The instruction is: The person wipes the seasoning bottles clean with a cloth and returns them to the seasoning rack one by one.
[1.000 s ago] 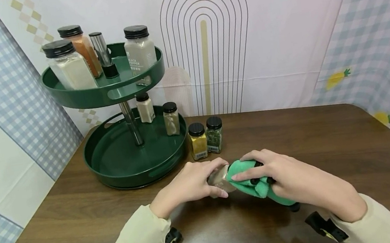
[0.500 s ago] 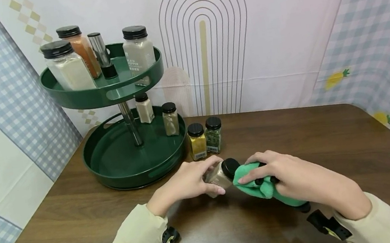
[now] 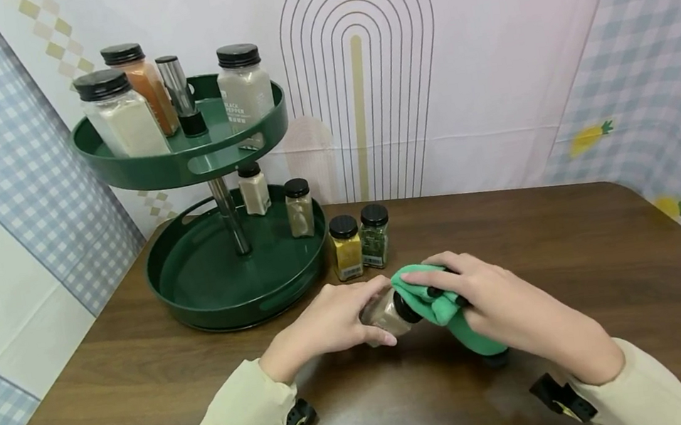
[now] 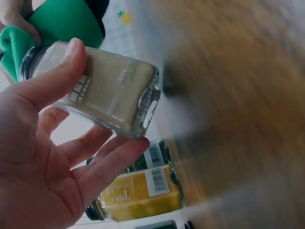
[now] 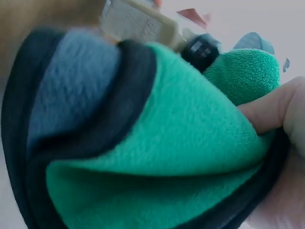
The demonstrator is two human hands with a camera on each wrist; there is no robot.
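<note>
My left hand (image 3: pixel 335 321) grips a square glass spice jar (image 4: pixel 105 88) filled with beige powder, thumb on one face and fingers on the opposite side. The jar is tilted above the table, its black lid (image 3: pixel 406 307) pointing right. A green cloth (image 3: pixel 443 306) with dark edging is bunched in my right hand (image 3: pixel 488 301), against the lid. In the right wrist view the cloth (image 5: pixel 190 124) hangs in a fold and covers most of the picture. A yellow spice jar (image 3: pixel 346 249) and a green herb jar (image 3: pixel 374 237) stand just beyond my left hand.
A two-tier green turntable rack (image 3: pixel 243 304) stands at the left. Its upper tray (image 3: pixel 148 172) bears large jars and a silver-and-black cylinder (image 3: pixel 180 93). Two small jars, one with pale powder (image 3: pixel 254 191), the other brownish (image 3: pixel 299 208), sit on the lower tier. A patterned curtain hangs behind the wooden table (image 3: pixel 545 243).
The right hand and cloth drew right off the lid, baring it, then came back up and left onto its upper side. The left hand holds the jar in nearly the same place.
</note>
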